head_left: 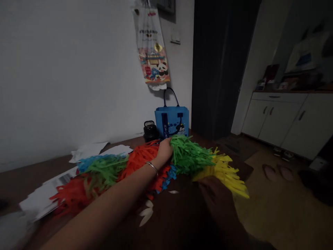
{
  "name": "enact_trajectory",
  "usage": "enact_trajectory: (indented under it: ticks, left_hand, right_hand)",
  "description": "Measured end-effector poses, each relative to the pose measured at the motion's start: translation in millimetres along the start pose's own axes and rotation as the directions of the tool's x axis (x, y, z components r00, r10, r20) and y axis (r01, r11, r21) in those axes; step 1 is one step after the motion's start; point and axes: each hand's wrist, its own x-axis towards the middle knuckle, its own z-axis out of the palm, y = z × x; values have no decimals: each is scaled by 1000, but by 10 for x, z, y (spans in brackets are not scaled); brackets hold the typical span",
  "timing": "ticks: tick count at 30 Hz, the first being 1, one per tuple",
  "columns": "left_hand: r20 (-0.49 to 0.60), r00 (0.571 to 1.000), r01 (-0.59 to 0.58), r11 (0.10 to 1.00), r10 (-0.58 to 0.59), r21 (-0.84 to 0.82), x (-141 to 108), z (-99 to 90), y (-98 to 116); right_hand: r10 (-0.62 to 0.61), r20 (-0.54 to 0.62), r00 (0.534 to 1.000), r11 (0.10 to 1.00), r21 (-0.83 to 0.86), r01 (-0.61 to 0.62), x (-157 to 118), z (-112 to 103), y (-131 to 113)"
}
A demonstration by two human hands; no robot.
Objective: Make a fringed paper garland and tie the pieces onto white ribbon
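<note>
Left hand [164,151]: fingers clamped on end of green fringe [192,156], which spreads rightward from them | Right hand [217,196]: fingers at near edge of yellow fringe [229,172], too dark to tell whether clamped | Red fringe [140,156]: just left of left fingers | Blue bag [172,121], black bottle [150,132]: beyond left fingers | Surface [179,215]: beneath both hands

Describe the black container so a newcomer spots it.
Go to the blue bag at the back of the table. Just left of it stands a squat container with a top handle. It is plain black, unlike the bright bag and fringes.
</note>
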Motion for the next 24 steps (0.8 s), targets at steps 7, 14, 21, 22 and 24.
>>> enact_trajectory:
  ticks: [7,14,21,22,24]
  left_hand:
    - [285,922,-277,961,261,16,-317,318,278]
    - [373,911,-222,971,175,86,-408,526,196]
    - [204,972,-90,985,119,-146,-681,81,529]
    - [167,978,-89,977,122,-196,-846,-47,610]
    - [142,979,-94,946,145,-311,-1260,-290,751]
  right_hand:
    - [168,93,981,960,-242,-141,176,39,657]
    - [288,-181,940,957,6,-292,-45,-451,897]
    - [471,-415,778,882,224,-415,-158,-452,525]
    - [467,-419,779,883,262,-389,-146,-374,392]
    - [386,-383,839,914,282,-292,-117,-180,86]
